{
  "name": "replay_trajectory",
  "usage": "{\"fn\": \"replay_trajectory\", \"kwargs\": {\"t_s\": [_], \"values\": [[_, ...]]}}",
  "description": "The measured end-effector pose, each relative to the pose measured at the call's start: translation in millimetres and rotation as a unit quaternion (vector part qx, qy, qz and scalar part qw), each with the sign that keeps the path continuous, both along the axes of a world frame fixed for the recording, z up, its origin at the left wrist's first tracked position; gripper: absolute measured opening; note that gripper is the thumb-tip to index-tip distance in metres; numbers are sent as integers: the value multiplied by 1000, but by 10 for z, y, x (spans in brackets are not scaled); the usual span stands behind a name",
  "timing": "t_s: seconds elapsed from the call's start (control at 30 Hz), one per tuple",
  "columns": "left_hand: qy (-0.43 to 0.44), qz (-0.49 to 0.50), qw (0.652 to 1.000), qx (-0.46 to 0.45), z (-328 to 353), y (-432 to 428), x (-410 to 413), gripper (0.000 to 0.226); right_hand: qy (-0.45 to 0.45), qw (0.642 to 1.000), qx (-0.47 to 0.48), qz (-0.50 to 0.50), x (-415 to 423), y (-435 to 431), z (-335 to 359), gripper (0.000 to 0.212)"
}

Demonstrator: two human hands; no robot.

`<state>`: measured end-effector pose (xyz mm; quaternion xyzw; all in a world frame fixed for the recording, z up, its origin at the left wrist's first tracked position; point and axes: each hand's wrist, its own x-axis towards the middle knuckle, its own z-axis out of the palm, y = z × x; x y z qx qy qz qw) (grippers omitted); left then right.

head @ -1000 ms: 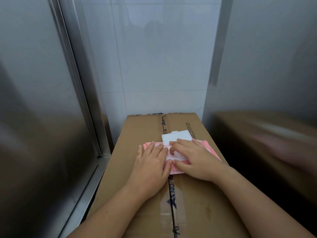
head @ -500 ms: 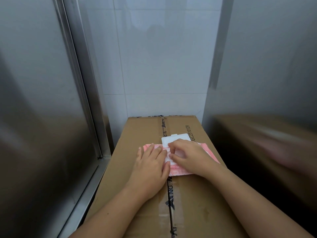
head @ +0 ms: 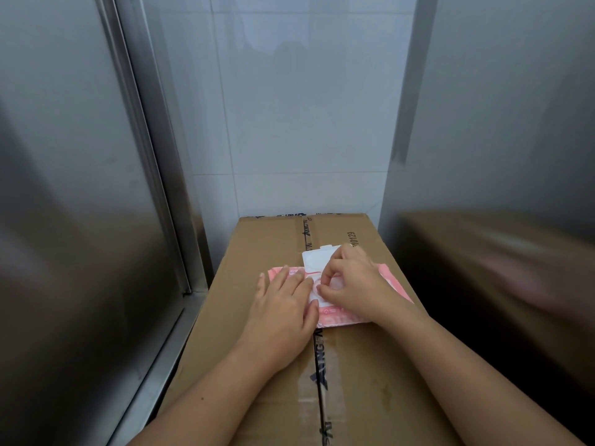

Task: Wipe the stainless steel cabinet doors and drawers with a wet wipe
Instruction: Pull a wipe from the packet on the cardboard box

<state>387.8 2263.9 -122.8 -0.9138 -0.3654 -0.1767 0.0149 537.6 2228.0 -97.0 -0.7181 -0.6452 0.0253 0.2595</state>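
Observation:
A pink wet-wipe pack [head: 338, 317] lies flat on a cardboard box [head: 267, 239], its white flap lid [head: 317, 260] folded back toward the wall. My left hand [head: 283, 304] rests flat on the pack's left end, fingers spread, pressing it down. My right hand [head: 351, 281] sits over the pack's middle, thumb and forefinger pinched together at the opening; whether a wipe is between them is hidden. Stainless steel cabinet doors stand to the left [head: 64, 188] and right [head: 502, 123].
The taped box fills the narrow gap between the two steel fronts and butts against a white tiled wall [head: 289, 107]. A steel frame post [head: 145, 140] and a floor ledge [head: 167, 342] run along the left. The right steel panel reflects the box.
My right hand has curled from lying flat over the pack into a pinch at the opening. The left hand has stayed on the pack. The camera view has tilted slightly.

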Motion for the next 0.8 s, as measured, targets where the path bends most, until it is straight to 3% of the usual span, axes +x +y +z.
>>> {"fn": "replay_trajectory", "kwargs": {"t_s": [0.17, 0.37, 0.63, 0.8], "values": [[-3, -2, 1000, -4, 4, -3, -4, 48, -13, 1000, -7, -13, -11, 12, 10, 12], [-5, -2, 1000, -1, 7, -5, 6, 48, 32, 999, -2, -9, 1, 8, 1, 12], [-17, -4, 1000, 3, 17, -16, 8, 48, 145, 988, 53, 7, 37, -33, 2, 28], [-21, -7, 1000, -2, 15, -13, 7, 47, 259, 959, 113, -14, 118, -103, 23, 26]]}}
